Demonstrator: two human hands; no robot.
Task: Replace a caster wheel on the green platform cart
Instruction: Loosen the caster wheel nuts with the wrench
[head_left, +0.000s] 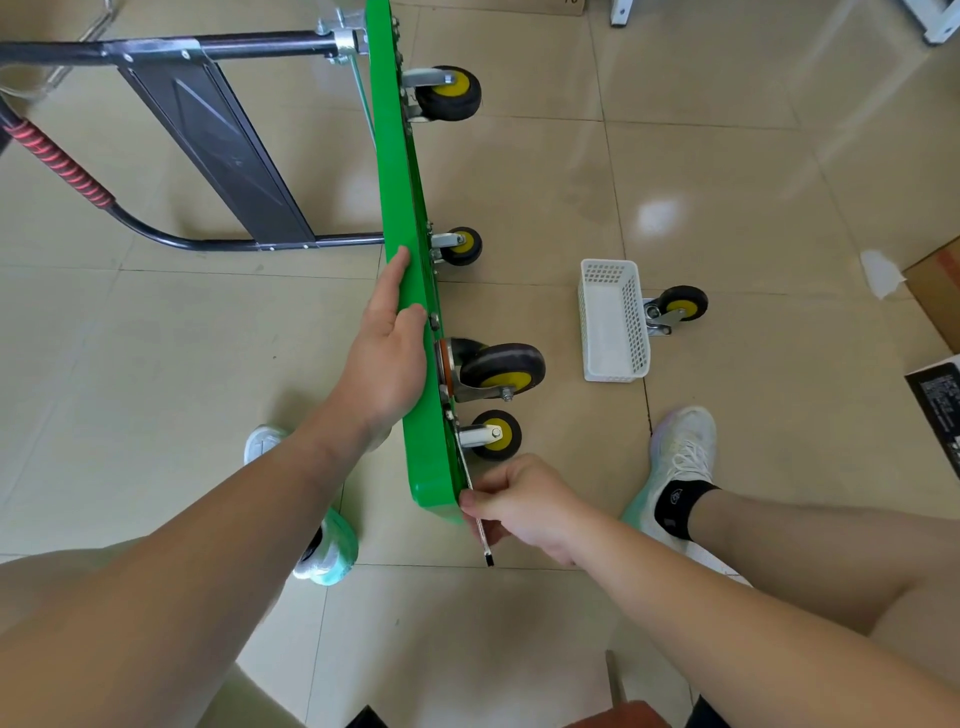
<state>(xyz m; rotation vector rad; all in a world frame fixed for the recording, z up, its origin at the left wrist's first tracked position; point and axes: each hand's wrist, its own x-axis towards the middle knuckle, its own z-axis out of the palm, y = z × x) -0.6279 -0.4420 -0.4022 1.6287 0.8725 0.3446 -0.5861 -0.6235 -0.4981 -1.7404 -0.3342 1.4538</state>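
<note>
On the tiled floor, the green platform cart (410, 312) stands on its side, wheels facing right. The left hand (387, 358) has its grip clasped over the cart's top edge. The right hand (524, 501) has its grip pinched on a wrench (483, 538) beside the nearest caster wheel (496, 434).

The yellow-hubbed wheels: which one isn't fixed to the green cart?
The loose caster lying on the floor beside the white basket; the other four are all mounted on the underside of the green cart.
</note>
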